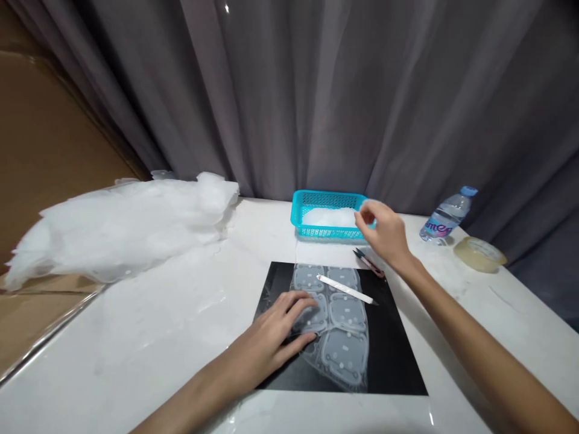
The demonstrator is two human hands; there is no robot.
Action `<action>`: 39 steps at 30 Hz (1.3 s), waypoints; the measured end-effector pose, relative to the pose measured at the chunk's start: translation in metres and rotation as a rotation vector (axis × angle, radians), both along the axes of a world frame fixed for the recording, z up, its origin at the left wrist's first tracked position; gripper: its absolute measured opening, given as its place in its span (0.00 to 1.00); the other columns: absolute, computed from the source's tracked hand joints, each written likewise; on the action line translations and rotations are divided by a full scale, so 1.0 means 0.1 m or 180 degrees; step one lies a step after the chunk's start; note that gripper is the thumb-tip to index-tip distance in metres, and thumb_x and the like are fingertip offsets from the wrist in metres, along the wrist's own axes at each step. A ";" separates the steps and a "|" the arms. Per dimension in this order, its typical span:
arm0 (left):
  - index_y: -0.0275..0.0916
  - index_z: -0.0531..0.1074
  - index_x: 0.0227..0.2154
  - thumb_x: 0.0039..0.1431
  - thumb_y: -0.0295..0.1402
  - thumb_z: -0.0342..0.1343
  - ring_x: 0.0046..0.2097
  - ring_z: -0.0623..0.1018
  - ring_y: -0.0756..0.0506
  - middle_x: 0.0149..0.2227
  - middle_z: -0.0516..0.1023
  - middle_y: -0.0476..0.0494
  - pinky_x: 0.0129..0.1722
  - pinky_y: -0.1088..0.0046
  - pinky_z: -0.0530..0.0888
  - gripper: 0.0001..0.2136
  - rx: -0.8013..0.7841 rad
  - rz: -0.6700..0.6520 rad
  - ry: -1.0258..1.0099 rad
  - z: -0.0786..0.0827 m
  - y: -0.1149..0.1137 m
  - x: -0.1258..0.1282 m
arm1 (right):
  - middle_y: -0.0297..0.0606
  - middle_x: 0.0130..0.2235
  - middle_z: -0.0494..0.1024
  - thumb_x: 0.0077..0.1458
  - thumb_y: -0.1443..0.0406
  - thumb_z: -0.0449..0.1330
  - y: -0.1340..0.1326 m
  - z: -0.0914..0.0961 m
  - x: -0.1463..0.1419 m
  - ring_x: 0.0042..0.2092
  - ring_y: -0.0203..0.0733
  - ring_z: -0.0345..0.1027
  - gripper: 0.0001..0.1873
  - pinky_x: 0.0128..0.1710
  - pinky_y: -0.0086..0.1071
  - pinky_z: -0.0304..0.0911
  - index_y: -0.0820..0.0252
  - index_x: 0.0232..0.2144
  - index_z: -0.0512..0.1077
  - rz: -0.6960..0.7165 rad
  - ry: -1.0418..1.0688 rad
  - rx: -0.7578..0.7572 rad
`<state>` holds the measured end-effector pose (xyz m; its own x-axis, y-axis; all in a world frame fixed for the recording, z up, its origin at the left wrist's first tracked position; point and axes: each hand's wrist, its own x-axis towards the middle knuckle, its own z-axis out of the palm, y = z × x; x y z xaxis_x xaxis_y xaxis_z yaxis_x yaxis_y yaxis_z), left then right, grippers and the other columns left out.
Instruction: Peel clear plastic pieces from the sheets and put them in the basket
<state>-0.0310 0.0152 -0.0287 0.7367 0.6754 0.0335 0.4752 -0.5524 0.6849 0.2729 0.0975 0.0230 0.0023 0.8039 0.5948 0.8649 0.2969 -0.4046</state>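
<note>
My left hand [275, 334] lies flat with fingers spread on a clear plastic sheet of moulded pieces [337, 322], which rests on a black mat [398, 355]. A white pen-like tool [346, 289] lies across the sheet. My right hand [382, 232] is raised beside the right end of a turquoise basket [312, 232] holding white pieces; its thumb and finger are pinched together, and what they hold is too small to make out. Small snips [368, 262] lie on the table just below that hand.
A heap of clear plastic bags [122, 226] covers the table's left rear. A water bottle [446, 217] and a roll of tape [479, 253] sit at the right rear. Grey curtain hangs behind; cardboard stands at the left.
</note>
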 end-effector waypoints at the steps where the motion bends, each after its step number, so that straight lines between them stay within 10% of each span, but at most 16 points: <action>1: 0.53 0.65 0.62 0.75 0.41 0.50 0.66 0.70 0.39 0.67 0.65 0.43 0.65 0.57 0.72 0.16 0.0206 -0.0084 0.0081 0.00 0.00 0.00 | 0.40 0.34 0.75 0.65 0.64 0.55 0.18 0.02 0.07 0.41 0.46 0.67 0.11 0.37 0.34 0.56 0.56 0.28 0.66 0.0024 -0.0146 -0.0095; 8: 0.46 0.69 0.60 0.76 0.40 0.49 0.68 0.71 0.39 0.70 0.66 0.43 0.68 0.52 0.69 0.15 0.1372 -0.0239 0.0496 -0.10 0.10 -0.04 | 0.37 0.30 0.78 0.65 0.58 0.58 0.64 -0.06 0.25 0.34 0.43 0.69 0.14 0.33 0.32 0.55 0.56 0.28 0.71 0.0459 -0.0291 -0.0608; 19: 0.43 0.72 0.59 0.72 0.44 0.52 0.66 0.72 0.32 0.71 0.65 0.40 0.66 0.49 0.69 0.18 0.1357 0.0095 0.0528 -0.10 0.12 -0.01 | 0.42 0.42 0.77 0.71 0.58 0.54 -0.85 -0.60 -0.04 0.46 0.49 0.70 0.10 0.46 0.40 0.65 0.55 0.41 0.73 0.0666 -0.0340 -0.0679; 31: 0.43 0.70 0.59 0.74 0.45 0.49 0.67 0.71 0.36 0.71 0.65 0.39 0.66 0.52 0.68 0.18 0.1375 0.0029 0.0579 -0.06 0.09 -0.02 | 0.46 0.52 0.77 0.67 0.61 0.61 0.89 -0.24 0.03 0.52 0.50 0.73 0.14 0.53 0.48 0.71 0.62 0.51 0.74 -0.0033 -0.0428 -0.1368; 39: 0.35 0.72 0.56 0.62 0.59 0.57 0.67 0.70 0.28 0.68 0.67 0.25 0.69 0.42 0.61 0.33 0.1459 0.0319 0.0448 -0.06 0.12 0.04 | 0.49 0.53 0.76 0.68 0.62 0.60 0.96 -0.21 0.03 0.52 0.51 0.73 0.12 0.51 0.46 0.70 0.63 0.49 0.73 -0.0122 -0.0348 -0.1409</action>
